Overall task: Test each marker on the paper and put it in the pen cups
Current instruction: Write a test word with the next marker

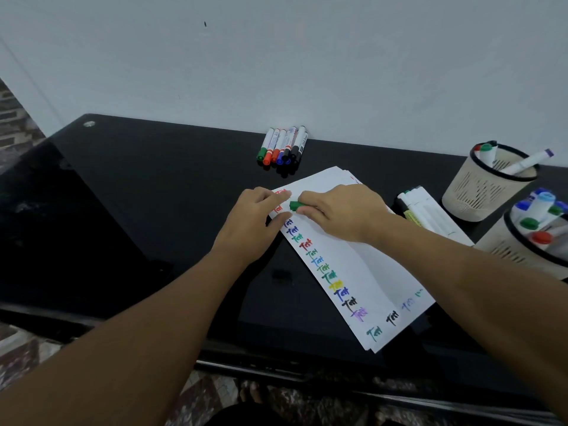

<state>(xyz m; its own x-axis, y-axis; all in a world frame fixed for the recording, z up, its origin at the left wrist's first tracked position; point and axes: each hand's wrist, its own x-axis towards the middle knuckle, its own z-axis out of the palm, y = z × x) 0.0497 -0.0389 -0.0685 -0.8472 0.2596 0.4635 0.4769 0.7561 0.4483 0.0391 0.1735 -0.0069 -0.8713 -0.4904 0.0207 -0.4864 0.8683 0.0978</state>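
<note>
While the right hand (344,210) curls its fingers around a green marker (296,205), the marker lies nearly level, its long axis running left to right, green end pointing left toward the left hand (255,222). That hand rests on the paper's (362,272) upper left corner, fingers straight and relaxed. Both hands are above the black tabletop (153,195). Six markers (282,146) lie by the wall; two pen cups (488,182) stand far right.

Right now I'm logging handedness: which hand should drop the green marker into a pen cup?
Right. The right hand already grips the green marker, and both pen cups stand on its side.
</note>
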